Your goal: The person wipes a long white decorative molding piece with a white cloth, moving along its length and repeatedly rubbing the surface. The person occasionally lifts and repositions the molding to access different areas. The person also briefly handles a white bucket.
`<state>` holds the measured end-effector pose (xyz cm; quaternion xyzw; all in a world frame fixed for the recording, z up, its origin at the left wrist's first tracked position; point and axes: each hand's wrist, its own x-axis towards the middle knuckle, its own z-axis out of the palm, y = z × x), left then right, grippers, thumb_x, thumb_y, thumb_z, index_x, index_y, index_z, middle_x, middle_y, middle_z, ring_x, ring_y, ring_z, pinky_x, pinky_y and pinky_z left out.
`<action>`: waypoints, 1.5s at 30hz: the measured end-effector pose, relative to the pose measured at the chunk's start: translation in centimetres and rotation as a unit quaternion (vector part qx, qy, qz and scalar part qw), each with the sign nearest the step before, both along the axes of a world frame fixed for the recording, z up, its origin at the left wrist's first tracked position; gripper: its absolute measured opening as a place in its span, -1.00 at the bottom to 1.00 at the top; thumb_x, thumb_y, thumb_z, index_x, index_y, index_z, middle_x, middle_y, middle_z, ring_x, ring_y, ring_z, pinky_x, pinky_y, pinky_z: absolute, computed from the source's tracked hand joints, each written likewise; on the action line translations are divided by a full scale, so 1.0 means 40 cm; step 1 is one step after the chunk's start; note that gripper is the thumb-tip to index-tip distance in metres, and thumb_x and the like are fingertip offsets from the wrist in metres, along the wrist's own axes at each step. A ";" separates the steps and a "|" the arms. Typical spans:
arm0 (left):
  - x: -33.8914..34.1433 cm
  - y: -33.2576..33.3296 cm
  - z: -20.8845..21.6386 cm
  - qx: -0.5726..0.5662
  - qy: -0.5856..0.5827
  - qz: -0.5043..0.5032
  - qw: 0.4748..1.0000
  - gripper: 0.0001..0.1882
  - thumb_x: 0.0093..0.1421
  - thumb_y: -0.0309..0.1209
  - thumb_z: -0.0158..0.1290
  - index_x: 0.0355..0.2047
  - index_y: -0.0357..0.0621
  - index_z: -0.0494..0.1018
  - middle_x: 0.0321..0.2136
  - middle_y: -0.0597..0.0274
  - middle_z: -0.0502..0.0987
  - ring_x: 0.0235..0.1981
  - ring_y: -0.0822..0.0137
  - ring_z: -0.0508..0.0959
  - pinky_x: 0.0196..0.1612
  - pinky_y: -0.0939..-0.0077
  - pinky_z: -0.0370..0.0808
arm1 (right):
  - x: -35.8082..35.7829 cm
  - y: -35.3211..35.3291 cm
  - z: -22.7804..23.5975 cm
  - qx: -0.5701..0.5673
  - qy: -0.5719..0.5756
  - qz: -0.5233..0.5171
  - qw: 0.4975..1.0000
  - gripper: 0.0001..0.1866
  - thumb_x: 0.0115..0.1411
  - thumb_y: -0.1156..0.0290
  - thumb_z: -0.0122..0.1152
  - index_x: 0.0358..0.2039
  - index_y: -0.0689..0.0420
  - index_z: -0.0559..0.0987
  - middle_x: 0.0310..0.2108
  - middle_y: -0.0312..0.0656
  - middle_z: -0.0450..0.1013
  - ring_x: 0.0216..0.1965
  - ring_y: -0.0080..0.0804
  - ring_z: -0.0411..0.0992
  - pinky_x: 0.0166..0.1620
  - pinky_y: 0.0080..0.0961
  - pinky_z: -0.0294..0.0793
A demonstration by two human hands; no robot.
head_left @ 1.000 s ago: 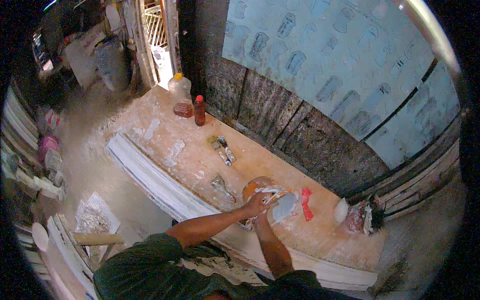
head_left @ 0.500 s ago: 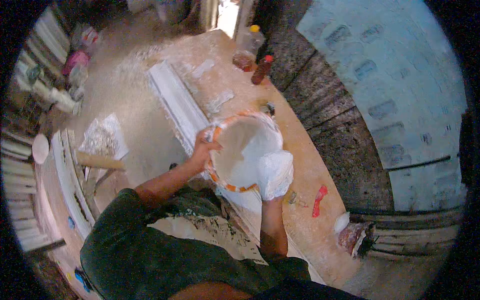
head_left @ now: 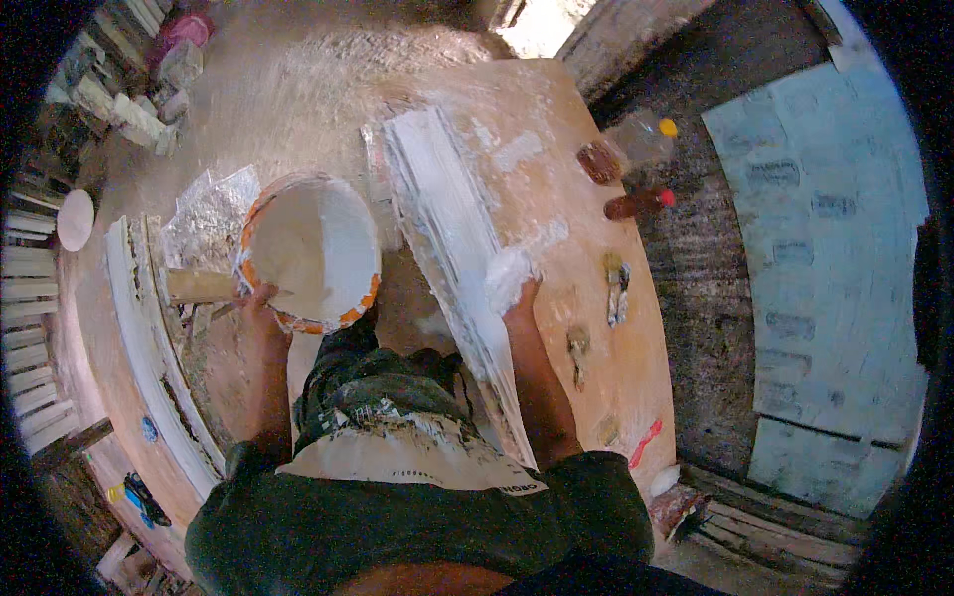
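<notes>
My left hand grips the near rim of a round bucket with orange patches round its edge and a whitish inside. The bucket is held off the left side of the table. My right hand is on a wet white plaster-like wad, which hides most of the fingers. That wad lies against the right side of a long white moulding strip, ridged lengthwise and running from the far end of the table toward me.
The plaster-smeared table holds a clear bottle with a yellow cap, a dark red bottle, a brush-like tool and a red strip. To the left are another white moulding and a wooden post.
The bucket has swung left, away from above the moulding, still in my left hand. My right hand has come out of the bucket's mouth and down onto the moulding with the white wad.
</notes>
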<state>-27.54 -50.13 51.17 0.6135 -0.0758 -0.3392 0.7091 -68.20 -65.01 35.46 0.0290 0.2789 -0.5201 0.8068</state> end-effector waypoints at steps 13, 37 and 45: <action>0.285 -0.037 0.020 -0.025 0.067 0.032 0.997 -0.41 -0.22 -0.60 -0.04 -0.06 -0.26 0.20 -0.20 0.10 0.36 -0.20 0.21 0.42 -0.16 0.30 0.42 | 0.553 -0.580 0.109 -0.226 0.800 -0.028 0.555 -0.81 -0.21 0.57 0.08 -0.49 0.34 0.41 -0.54 -0.10 0.37 -0.44 -0.33 0.33 -0.38 -0.38 0.31; 0.019 -0.456 0.235 -0.127 0.094 -0.133 0.978 -0.33 -0.27 -0.64 0.00 -0.02 -0.35 0.18 -0.29 0.03 0.44 -0.35 0.27 0.48 -0.28 0.45 0.44 | 0.306 -0.362 0.259 -0.198 0.758 0.070 0.618 -0.73 -0.09 0.57 -0.02 -0.33 0.34 0.49 -0.31 0.03 0.48 -0.24 -0.11 0.43 -0.10 -0.28 0.36; -0.006 -0.469 0.335 -0.131 -0.021 -0.242 0.961 -0.40 -0.33 -0.59 -0.02 -0.11 -0.28 0.37 -0.29 0.17 0.47 -0.28 0.26 0.48 -0.27 0.44 0.47 | 0.458 -0.390 0.616 -0.472 0.818 0.064 0.322 -0.60 -0.01 0.58 0.07 -0.08 0.24 0.39 -0.21 0.10 0.41 -0.17 -0.04 0.39 -0.09 -0.28 0.37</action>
